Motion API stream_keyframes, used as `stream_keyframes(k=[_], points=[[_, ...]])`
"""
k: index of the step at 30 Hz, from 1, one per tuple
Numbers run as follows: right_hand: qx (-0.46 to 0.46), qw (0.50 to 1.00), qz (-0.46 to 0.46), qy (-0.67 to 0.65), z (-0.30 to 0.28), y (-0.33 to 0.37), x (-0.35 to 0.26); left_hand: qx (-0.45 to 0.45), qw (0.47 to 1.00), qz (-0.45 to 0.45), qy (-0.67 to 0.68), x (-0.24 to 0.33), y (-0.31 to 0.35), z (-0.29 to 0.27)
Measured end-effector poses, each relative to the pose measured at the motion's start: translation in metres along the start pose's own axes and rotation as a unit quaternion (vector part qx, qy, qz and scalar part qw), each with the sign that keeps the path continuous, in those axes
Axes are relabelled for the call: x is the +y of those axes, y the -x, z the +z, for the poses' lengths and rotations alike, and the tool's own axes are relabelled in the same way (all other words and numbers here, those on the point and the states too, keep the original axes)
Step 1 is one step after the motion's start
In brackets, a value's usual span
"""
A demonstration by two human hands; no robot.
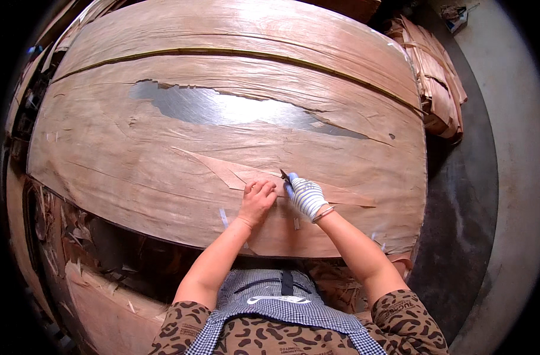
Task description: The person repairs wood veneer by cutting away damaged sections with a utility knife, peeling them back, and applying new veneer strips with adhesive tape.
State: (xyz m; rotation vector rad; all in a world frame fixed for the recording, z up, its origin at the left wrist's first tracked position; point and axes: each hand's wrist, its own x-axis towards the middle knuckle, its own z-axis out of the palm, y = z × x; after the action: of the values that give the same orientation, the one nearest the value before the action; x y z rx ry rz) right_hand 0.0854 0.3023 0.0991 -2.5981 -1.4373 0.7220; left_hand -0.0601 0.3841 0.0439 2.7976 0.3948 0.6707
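Across the near middle of the broad, wrinkled tan wood-veneer sheet (122,160) on the worktable, you have a long, pointed, pinkish-tan piece of veneer (225,171) lying lengthwise, its slim tips reaching out to the left and right of your hands. Your bare left hand (258,204) rests on this piece with its fingers bent and pressed down close together; I cannot tell whether they pinch any of it or only hold it flat. Just beside it, your right hand (307,198), in a white glove with grey-blue stripes, is closed around a small blue-handled cutting tool (287,180), whose dark tip points up and to the left over the upper edge of the piece; whether that tip touches the wood I cannot tell. You wear a thin pale bracelet (324,213) at the right wrist. Beyond your hands, a long ragged hole in the sheet bares a shiny grey metal-looking surface (205,106), and farther off a narrow dark greenish-brown band (222,52) bows from side to side. Short white tape strips (224,218) sit on the sheet near your forearms. At the far right, just past the sheet's edge, stands a strapped bundle of reddish-brown veneer (438,77).
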Motion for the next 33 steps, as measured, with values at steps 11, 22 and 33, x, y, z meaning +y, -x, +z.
stream_keyframes(k=[11, 22, 33], points=[[-0.004, 1.000, 0.016, 0.017, -0.005, -0.002, -0.020, 0.011, 0.996, 0.079, -0.045, -0.026, -0.014, 0.007], [-0.062, 0.997, 0.029, 0.038, -0.017, -0.011, -0.024, -0.222, 0.966, -0.002, 0.134, -0.034, 0.095, -0.127], [-0.018, 0.998, 0.056, -0.010, -0.012, -0.005, -0.032, -0.682, 0.634, -0.364, 0.018, -0.061, 0.494, -0.220]])
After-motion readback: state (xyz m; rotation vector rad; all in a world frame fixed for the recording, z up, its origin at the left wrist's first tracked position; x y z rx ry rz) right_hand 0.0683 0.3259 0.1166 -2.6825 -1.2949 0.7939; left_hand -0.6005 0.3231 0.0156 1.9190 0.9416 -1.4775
